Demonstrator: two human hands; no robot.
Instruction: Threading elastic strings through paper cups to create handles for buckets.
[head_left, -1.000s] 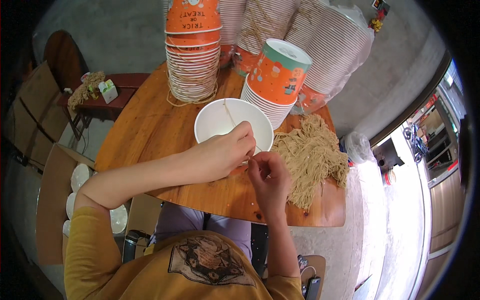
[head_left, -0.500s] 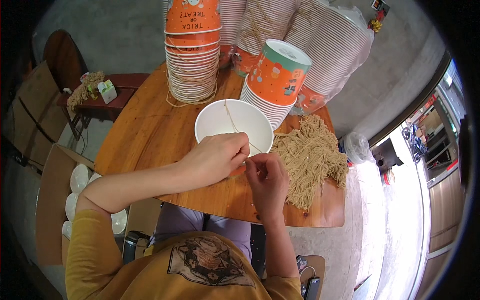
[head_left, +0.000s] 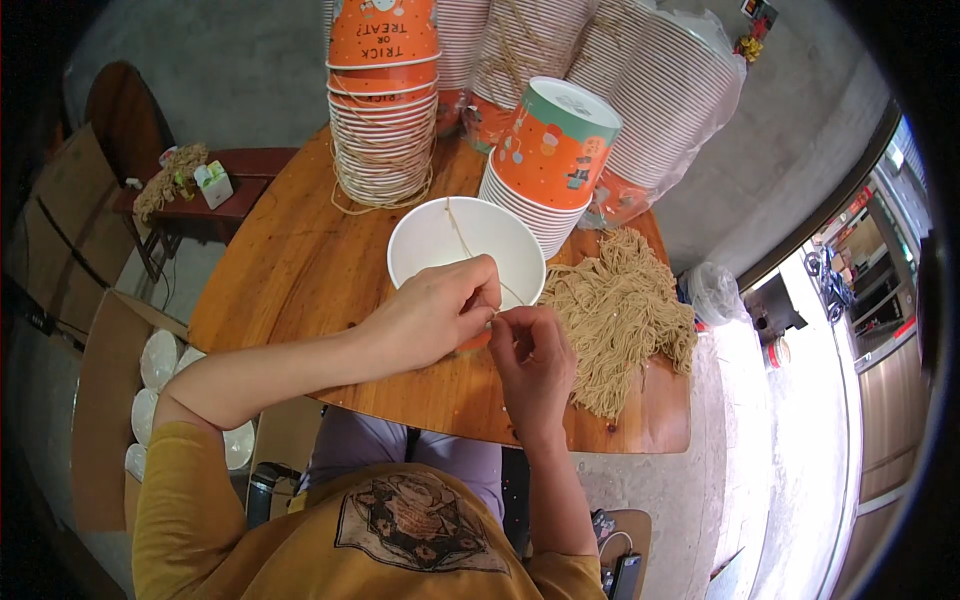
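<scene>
We see the left hand (head_left: 430,312) pinching a cord (head_left: 456,228), the white bowl (head_left: 425,240) just beyond its fingers; the right hand (head_left: 537,362) clamps it between fingertips too, presumably for steadiness. Beside them, rightward, lies heaped string (head_left: 620,325), apparently for easy reach.

Paper bowl (head_left: 425,240), glossy wooden table (head_left: 285,275)

the left hand (head_left: 430,312) is curled with its back up, and its bare arm (head_left: 280,362) reaches out to its left and bends at the elbow (head_left: 185,403), while the right hand (head_left: 537,352), just to its right, has bent fingers pinching close to the left fingertips, its own arm (head_left: 560,490) below it.
</scene>
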